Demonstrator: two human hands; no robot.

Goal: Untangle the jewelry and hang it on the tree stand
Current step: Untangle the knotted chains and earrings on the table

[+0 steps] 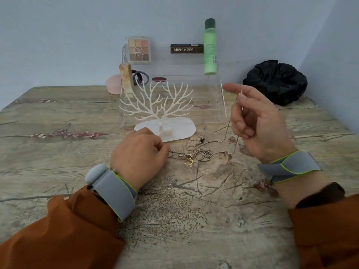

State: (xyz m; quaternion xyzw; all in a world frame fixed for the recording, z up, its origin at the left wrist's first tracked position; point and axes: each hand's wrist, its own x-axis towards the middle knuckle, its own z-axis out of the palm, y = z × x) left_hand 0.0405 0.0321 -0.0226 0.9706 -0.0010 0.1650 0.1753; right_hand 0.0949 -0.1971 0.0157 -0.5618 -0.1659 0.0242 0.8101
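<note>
Tree stand [158, 105] mid-tabletop [58, 117], tiered shelf [217, 101] just behind it, jewelry tangle [194, 153] before its base, bottle [210, 47] on the shelf's right, bag [275, 80] far right.

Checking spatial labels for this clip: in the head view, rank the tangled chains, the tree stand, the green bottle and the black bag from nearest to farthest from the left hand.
From the left hand:
1. Tangled chains, at its fingertips.
2. Tree stand, just behind.
3. Green bottle, back, on the acrylic shelf.
4. Black bag, far right corner.

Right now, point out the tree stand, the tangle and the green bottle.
Tree stand [158, 105]: head view, trunk fork.
Tangle [196, 154]: head view, knotted chains on the table.
Green bottle [210, 49]: head view, mid body.
</note>
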